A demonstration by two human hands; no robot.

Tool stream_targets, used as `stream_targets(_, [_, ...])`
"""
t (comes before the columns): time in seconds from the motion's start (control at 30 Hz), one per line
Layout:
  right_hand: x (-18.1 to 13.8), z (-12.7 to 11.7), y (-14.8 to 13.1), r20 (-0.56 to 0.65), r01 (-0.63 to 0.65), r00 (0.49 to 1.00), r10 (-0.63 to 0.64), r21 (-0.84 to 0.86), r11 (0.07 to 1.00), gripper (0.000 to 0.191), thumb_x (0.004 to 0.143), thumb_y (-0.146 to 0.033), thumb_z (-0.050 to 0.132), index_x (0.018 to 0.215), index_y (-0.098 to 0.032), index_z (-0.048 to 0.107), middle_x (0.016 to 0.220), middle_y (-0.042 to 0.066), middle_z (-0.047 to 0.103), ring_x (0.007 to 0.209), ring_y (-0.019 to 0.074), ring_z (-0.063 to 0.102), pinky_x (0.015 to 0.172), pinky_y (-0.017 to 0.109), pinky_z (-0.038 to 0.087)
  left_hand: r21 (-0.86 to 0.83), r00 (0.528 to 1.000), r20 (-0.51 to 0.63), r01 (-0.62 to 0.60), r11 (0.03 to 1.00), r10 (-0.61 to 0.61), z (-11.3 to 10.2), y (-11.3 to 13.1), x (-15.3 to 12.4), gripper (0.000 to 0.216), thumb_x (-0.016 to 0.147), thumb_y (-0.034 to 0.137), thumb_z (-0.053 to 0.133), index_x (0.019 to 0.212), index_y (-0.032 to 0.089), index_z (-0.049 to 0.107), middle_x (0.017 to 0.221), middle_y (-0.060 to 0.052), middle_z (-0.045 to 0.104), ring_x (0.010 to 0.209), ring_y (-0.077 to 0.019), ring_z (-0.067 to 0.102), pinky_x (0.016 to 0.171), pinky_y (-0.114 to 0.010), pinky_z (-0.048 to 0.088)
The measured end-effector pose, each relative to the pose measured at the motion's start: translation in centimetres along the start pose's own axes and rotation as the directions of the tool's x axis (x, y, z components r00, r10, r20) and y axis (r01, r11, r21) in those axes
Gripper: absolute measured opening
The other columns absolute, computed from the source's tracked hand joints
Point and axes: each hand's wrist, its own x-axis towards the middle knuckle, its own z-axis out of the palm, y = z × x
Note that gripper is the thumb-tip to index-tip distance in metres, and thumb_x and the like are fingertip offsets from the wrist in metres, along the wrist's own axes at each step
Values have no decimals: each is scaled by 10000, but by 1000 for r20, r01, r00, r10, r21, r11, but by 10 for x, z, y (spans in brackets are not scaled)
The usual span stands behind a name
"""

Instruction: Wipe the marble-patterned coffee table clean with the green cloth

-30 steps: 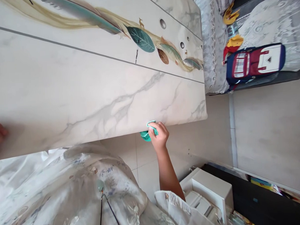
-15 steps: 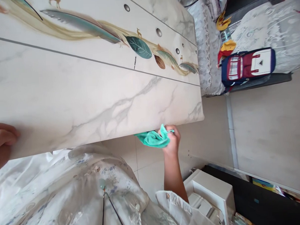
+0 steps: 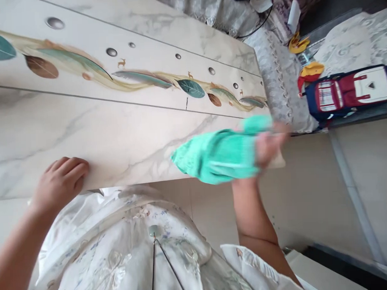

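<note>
A green cloth (image 3: 217, 157) hangs from my right hand (image 3: 271, 146), which is closed on it and blurred by motion. The cloth spreads over the right part of a long marble-patterned tabletop (image 3: 123, 145), near its front edge; whether it touches the surface I cannot tell. My left hand (image 3: 63, 179) rests on the tabletop at the near edge, fingers lying on the surface and slightly bent, with no object visible in it. Its thumb is hidden. Printed leaves and feathers run along the middle of the tabletop.
Beyond the table's right end lies lace-covered seating (image 3: 283, 82) with a navy and red backpack (image 3: 347, 93) on it. Yellow and red items (image 3: 311, 73) lie beside the backpack. A white box-like piece (image 3: 315, 272) stands on the floor at lower right.
My right hand has lifted the cloth from below the table's front edge to above the top, and the cloth has spread out. The view has shifted, showing more of my left hand.
</note>
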Motion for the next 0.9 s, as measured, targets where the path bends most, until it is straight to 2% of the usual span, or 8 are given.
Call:
stream_targets(0.07, [10, 38, -2, 9, 79, 997, -79, -42, 996, 564, 1025, -611, 328, 1309, -215, 612, 1354, 139, 581, 1295, 307, 546, 1080, 537, 470, 5, 999, 13, 30, 1000, -30, 0, 2, -1, 234, 946, 72, 473, 798, 226, 567, 845, -2, 694, 768, -181, 574, 723, -292, 463])
stream_targets(0.13, [10, 71, -7, 157, 191, 973, -166, -155, 969, 629, 970, -666, 452, 1415, -240, 582, 1557, 144, 426, 1454, 394, 395, 1154, 600, 399, -26, 995, 24, 97, 995, -96, -1, 4, -2, 253, 940, 80, 467, 766, 238, 562, 832, 23, 695, 758, -167, 581, 713, -281, 467])
stream_targets(0.2, [5, 99, -13, 325, 299, 924, -202, -284, 911, 666, 896, -652, 623, 1462, -305, 574, 1663, 123, 270, 1510, 492, 242, 1139, 675, 364, -70, 984, 29, 179, 981, -178, -2, 5, -2, 259, 940, 109, 453, 744, 251, 547, 824, 45, 690, 744, -167, 579, 699, -289, 475])
stream_targets(0.3, [1, 127, -16, 363, 377, 901, -238, -382, 844, 634, 846, -518, 758, 1444, -381, 600, 1676, 107, 242, 1486, 551, 202, 1065, 703, 398, -101, 965, 63, 258, 961, -253, -3, 6, -1, 255, 942, 138, 422, 745, 261, 526, 841, 47, 685, 754, -184, 582, 697, -322, 497])
stream_targets(0.53, [6, 139, -11, 117, 442, 894, -432, -387, 809, 362, 931, -428, 653, 1264, -319, 742, 1502, 107, 491, 1327, 401, 422, 1073, 560, 445, -154, 948, 194, 283, 947, -252, -8, 17, 4, 270, 921, 104, 421, 763, 237, 596, 901, -33, 715, 805, -202, 621, 749, -353, 533])
stream_targets(0.7, [6, 135, -10, 106, 430, 899, -425, -400, 809, 304, 964, -422, 599, 1162, -278, 780, 1407, 102, 593, 1177, 320, 509, 1042, 495, 444, -4, 962, -15, 273, 962, -273, -72, -37, 17, 230, 960, 160, 497, 1055, 266, 677, 1274, -33, 649, 1092, -186, 611, 958, -371, 502])
stream_targets(0.83, [7, 135, -4, 68, 423, 897, -437, -421, 802, 369, 986, -478, 547, 1187, -249, 753, 1356, 131, 634, 1077, 288, 591, 976, 448, 443, 218, 730, -320, 677, 703, -604, -134, -133, 28, 420, 938, 442, 659, 1283, 207, 616, 1539, -47, 419, 1382, -228, 398, 1224, -493, 293])
stream_targets(0.9, [7, 136, 1, 19, 393, 906, -423, -412, 822, 481, 1003, -524, 479, 1311, -214, 681, 1287, 160, 666, 1067, 294, 630, 952, 434, 440, 196, 622, -214, 783, 591, -753, -147, -170, 31, 606, 957, 523, 619, 1457, 208, 483, 1600, -36, 356, 1435, -236, 302, 1252, -523, 243])
